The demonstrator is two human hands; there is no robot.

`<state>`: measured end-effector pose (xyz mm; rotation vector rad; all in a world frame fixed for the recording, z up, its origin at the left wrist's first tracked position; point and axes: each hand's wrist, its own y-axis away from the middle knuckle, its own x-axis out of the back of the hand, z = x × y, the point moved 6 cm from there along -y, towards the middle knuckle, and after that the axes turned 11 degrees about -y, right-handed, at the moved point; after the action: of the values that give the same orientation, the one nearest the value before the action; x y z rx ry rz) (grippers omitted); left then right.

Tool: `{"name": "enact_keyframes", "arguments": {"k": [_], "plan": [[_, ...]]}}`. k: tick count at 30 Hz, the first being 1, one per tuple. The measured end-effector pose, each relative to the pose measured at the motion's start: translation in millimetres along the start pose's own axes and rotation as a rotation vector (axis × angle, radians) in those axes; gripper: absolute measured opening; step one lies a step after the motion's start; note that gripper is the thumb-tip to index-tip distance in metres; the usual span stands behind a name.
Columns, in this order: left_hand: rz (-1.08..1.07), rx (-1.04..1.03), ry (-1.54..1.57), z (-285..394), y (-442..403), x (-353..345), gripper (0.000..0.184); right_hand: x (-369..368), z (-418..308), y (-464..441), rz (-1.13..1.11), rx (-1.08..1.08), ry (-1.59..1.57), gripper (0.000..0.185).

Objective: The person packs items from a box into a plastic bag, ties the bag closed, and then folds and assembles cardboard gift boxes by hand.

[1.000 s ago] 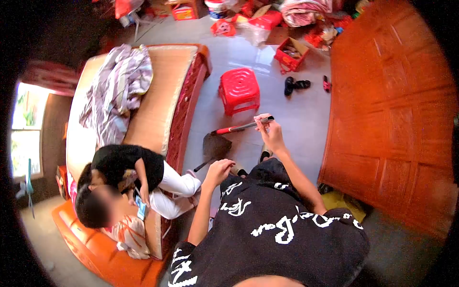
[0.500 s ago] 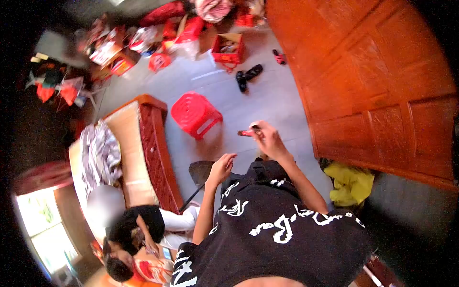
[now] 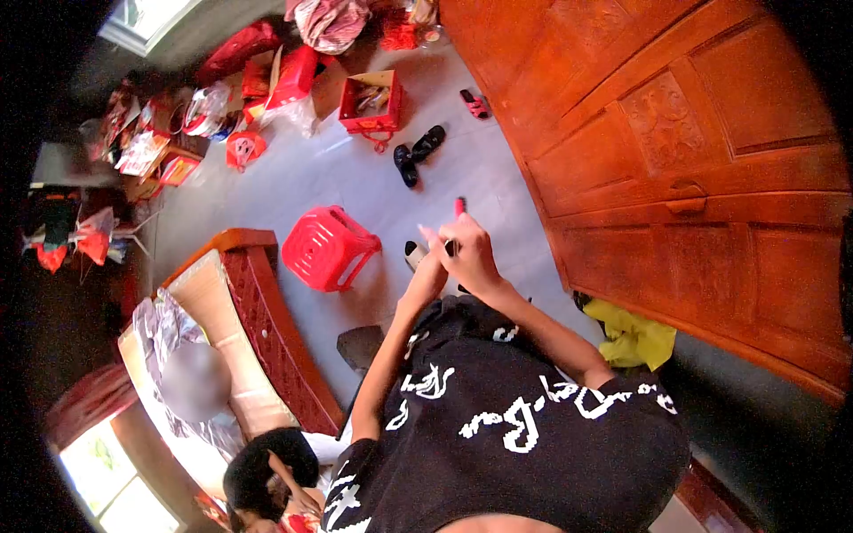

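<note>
My right hand [image 3: 475, 266] is closed around a slender item. Its pink-red end [image 3: 460, 207] sticks out beyond the knuckles, and a dark part [image 3: 451, 248] shows at the fingers; its exact kind I cannot make out. Close against it is my left hand [image 3: 426, 274], its fingers reaching up to the right hand's fingers. Blur and overlap hide whether the left fingers grip anything. Both hands are in front of my black shirt [image 3: 533, 435] with white lettering, above the grey floor. Beyond my left hand a black-and-white shape [image 3: 414, 255] shows low down.
A red plastic stool [image 3: 329, 249] stands left of my hands. Black slippers [image 3: 418, 155] and a red box [image 3: 370, 102] are farther ahead. To the right is a wooden door [image 3: 684, 169] with yellow cloth [image 3: 631, 336] below it. A person [image 3: 275, 471] sits by the bed [image 3: 258, 355].
My hands were apart and have come together, the left moving up and right to the right hand. The pink-red end now points forward instead of leftward. The view has shifted and turned.
</note>
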<state>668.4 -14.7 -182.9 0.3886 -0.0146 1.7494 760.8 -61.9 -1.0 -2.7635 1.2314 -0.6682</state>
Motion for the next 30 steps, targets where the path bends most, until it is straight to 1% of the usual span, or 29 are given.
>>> {"name": "enact_keyframes", "arguments": {"k": [1, 2, 4, 5, 6, 7, 8, 9, 10, 11, 12, 13, 14, 15, 16, 17, 18, 19, 20, 21, 22, 23, 24, 25, 26, 27, 28, 29, 30], "plan": [[0.054, -0.009, 0.112, 19, 0, 0, 0.021, -3, 11, -14, 0.058, -0.063, 0.014, 0.034], [0.107, -0.025, 0.222, 37, 0, 0, 0.019, 2, -24, 5, 0.109, -0.072, 0.021, 0.034], [0.113, -0.009, 0.356, 54, -18, -4, 0.018, 15, -22, -6, 0.173, -0.113, 0.027, 0.033], [0.118, -0.032, 0.182, 57, -28, 0, 0.02, 23, -19, -16, 0.221, -0.125, 0.04, 0.031], [0.127, -0.053, 0.003, 61, -38, 5, 0.023, 29, -10, -19, 0.178, -0.099, 0.157, 0.026], [0.142, -0.073, -0.171, 62, -49, 9, 0.027, 34, 5, -17, 0.218, -0.09, 0.16, 0.023], [0.03, -0.06, -0.137, 50, -57, 5, 0.03, 36, 27, -12, 0.253, -0.152, 0.018, 0.024], [0.002, -0.098, -0.141, 49, -65, 3, 0.033, 39, 48, -11, 0.29, -0.202, -0.125, 0.026], [-0.026, -0.137, -0.144, 48, -72, 1, 0.036, 46, 92, -4, 0.263, -0.248, -0.157, 0.03], [-0.006, -0.213, -0.279, 45, -79, -7, 0.036, 63, 93, 4, 0.312, -0.481, -0.329, 0.032], [0.016, -0.275, -0.409, 27, -74, -15, 0.035, 73, 122, 15, 0.322, -0.524, -0.322, 0.032], [0.039, -0.331, -0.535, 12, -67, -20, 0.034, 82, 166, 26, 0.327, -0.573, -0.311, 0.034], [-0.052, -0.26, -0.548, -8, -57, -21, 0.032, 90, 201, 31, 0.331, -0.61, -0.343, 0.035], [-0.097, -0.212, -0.529, -29, -40, -16, 0.031, 101, 227, 36, 0.337, -0.654, -0.374, 0.037], [-0.183, -0.127, -0.488, -34, -24, 0, 0.031, 119, 234, 30, 0.347, -0.635, -0.351, 0.038], [-0.232, -0.03, -0.523, -65, -6, 9, 0.032, 131, 249, 31, 0.346, -0.688, -0.428, 0.037], [-0.237, 0.095, -0.463, -98, 19, 24, 0.034, 144, 265, 23, 0.339, -0.723, -0.506, 0.036], [-0.158, 0.243, -0.475, -135, 53, 42, 0.035, 155, 282, 13, 0.326, -0.761, -0.585, 0.035], [-0.049, 0.378, -0.356, -151, 88, 60, 0.035, 171, 292, 4, 0.274, -0.771, -0.578, 0.034], [0.018, 0.462, -0.436, -192, 124, 75, 0.035, 184, 299, -4, 0.216, -0.787, -0.572, 0.033], [0.107, 0.522, -0.373, -224, 164, 92, 0.032, 199, 295, -16, 0.215, -0.836, -0.51, 0.032], [0.2, 0.583, -0.306, -237, 198, 102, 0.029, 214, 309, -26, 0.204, -0.813, -0.527, 0.034], [0.297, 0.736, -0.114, -234, 236, 101, 0.027, 225, 315, -29, 0.243, -0.771, -0.608, 0.035], [0.401, 0.884, 0.085, -224, 269, 98, 0.025, 241, 321, -33, 0.287, -0.8, -0.565, 0.037], [0.477, 0.918, 0.121, -207, 289, 92, 0.023, 256, 334, -32, 0.387, -0.794, -0.579, 0.035], [0.493, 0.944, 0.155, -182, 291, 73, 0.023, 281, 366, -44, 0.485, -0.82, -0.572, 0.032], [0.5, 0.965, 0.19, -163, 296, 56, 0.023, 298, 381, -51, 0.498, -0.852, -0.535, 0.023], [0.502, 0.979, 0.224, -153, 300, 41, 0.023, 310, 415, -50, 0.557, -0.867, -0.62, 0.015], [0.447, 0.923, 0.261, -156, 303, 23, 0.023, 313, 418, -50, 0.58, -0.893, -0.602, 0.014]]}}
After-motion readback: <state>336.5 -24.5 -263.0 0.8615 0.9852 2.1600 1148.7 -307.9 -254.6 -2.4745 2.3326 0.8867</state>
